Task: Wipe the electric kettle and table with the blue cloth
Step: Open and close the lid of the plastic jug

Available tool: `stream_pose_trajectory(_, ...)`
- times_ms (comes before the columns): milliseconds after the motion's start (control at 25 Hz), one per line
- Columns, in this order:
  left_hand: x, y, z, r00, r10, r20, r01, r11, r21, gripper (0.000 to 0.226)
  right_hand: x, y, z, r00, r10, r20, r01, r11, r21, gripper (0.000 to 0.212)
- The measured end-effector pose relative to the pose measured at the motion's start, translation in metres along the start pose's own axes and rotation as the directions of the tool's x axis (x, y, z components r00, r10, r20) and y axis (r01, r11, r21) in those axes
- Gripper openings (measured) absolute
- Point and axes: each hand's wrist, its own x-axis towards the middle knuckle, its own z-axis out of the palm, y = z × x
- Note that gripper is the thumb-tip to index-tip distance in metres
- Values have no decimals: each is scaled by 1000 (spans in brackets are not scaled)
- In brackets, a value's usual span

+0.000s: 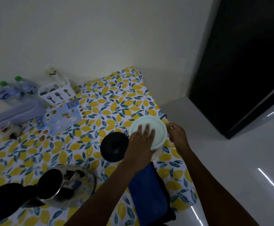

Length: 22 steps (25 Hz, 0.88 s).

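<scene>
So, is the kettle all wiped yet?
No sign of wiping yet: the blue cloth lies folded, untouched, near the edge of the table. Right now the left hand presses flat on a pale round container while the right hand grips its side. The kettle, lid open, and the table are left to wipe.

The left hand (141, 139) lies flat on a pale lid (159, 132); the right hand (178, 136) grips its rim.

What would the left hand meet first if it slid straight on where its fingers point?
The left hand lies flat on the pale round lid; past its far rim comes only lemon-print tablecloth, then probably the wall, though depth is unclear.
</scene>
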Motion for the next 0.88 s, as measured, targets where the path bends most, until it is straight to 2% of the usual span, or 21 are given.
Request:
stream_pose_trajectory(120, -12, -11, -6, 1000, -21, 11, 21, 999, -30, 69, -6, -8, 11, 999, -48, -4, 48, 999, 24, 11)
stream_pose_trajectory(240, -34, -20, -13, 997, -45, -62, 39, 995, -92, 69, -16, -22, 23, 995, -100, 24, 100, 995, 27, 8)
stream_pose_trajectory(440, -77, -37, -32, 972, -187, -143, 164, 973, -159, 74, -46, -57, 64, 976, -193, 96, 194, 981, 6, 17)
stream_pose_trajectory(680, -158, -72, -27, 885, -417, -208, 318, 867, -384, 72, -98, -103, 145, 919, -285, 273, 344, 917, -201, 12)
stream_pose_trajectory(880, -196, -93, -24, 791, -523, -318, 269, 763, -587, 66, -128, -136, 199, 875, -336, 349, 453, 823, -343, 15)
